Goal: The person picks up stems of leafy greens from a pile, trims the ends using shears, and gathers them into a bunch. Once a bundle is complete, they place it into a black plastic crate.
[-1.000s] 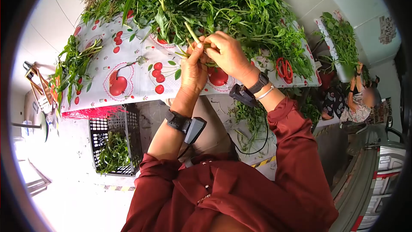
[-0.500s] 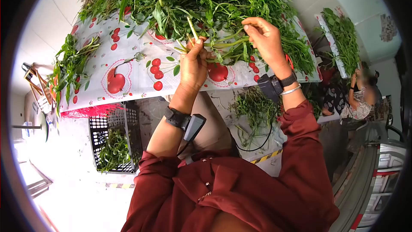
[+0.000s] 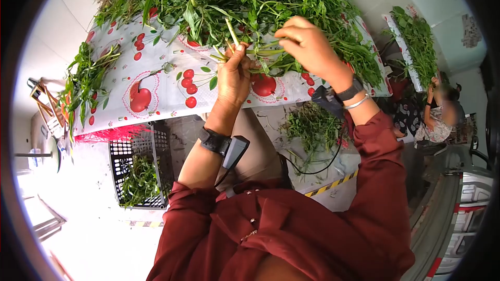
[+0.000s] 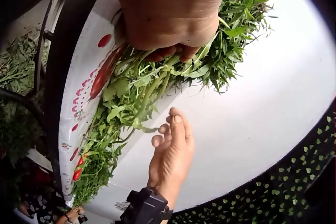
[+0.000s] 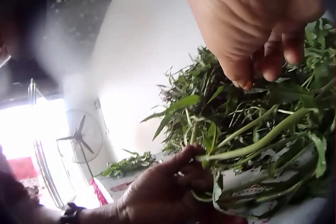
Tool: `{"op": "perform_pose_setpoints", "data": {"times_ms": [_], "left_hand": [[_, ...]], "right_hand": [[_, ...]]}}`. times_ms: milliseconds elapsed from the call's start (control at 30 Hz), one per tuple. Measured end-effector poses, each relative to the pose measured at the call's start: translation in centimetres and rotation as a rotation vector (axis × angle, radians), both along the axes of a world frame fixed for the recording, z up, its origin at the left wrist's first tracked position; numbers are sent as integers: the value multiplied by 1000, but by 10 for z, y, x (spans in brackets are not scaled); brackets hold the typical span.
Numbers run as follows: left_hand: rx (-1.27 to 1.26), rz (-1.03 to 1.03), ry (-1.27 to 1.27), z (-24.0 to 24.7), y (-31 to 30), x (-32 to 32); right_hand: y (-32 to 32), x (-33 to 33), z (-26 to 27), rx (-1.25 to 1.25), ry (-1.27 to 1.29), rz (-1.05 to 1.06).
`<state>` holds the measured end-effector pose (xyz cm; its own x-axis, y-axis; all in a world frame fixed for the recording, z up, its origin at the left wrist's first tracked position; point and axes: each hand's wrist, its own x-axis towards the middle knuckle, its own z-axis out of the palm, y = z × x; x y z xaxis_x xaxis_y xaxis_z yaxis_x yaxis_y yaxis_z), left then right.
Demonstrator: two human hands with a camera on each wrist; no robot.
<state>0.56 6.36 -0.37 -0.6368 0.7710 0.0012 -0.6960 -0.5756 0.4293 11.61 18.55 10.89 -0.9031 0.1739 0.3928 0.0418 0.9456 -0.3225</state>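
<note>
In the head view the left hand (image 3: 233, 77) grips a small bunch of green stems (image 3: 266, 52) by their cut ends, which stick up past the thumb. The leafy part trails to the right over the table edge. The right hand (image 3: 311, 48) hovers just above and right of the bunch, fingers loosely bent, holding nothing visible. The right wrist view shows the left hand (image 5: 170, 190) around the thick stems (image 5: 257, 142), with the right hand (image 5: 262, 29) above them and apart. A large heap of leafy greens (image 3: 271, 0) lies behind both hands.
The cherry-print tablecloth (image 3: 169, 93) carries a smaller pile of greens (image 3: 86, 75) at its left end. Red-handled scissors lie partly hidden at the right. Below stand a black crate (image 3: 139, 177) with greens and loose greens (image 3: 312, 127) on the floor. A seated person (image 3: 437, 117) is at the far right.
The right hand left the left hand's side, moved out to the right along the stems, then came slightly back left. The left hand has kept its grip with little movement.
</note>
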Motion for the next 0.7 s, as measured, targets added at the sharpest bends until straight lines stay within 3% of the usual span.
{"op": "perform_pose_setpoints", "data": {"times_ms": [267, 500, 700], "left_hand": [[-42, -3, 17, 3, -3, 3], [-20, -17, -6, 4, -3, 2], [-15, -31, -21, 4, -3, 2]], "right_hand": [[-21, -23, -18, 182, -109, -19], [-19, -30, -27, 42, -37, -41], [-21, -38, -30, 122, 30, -38]]}}
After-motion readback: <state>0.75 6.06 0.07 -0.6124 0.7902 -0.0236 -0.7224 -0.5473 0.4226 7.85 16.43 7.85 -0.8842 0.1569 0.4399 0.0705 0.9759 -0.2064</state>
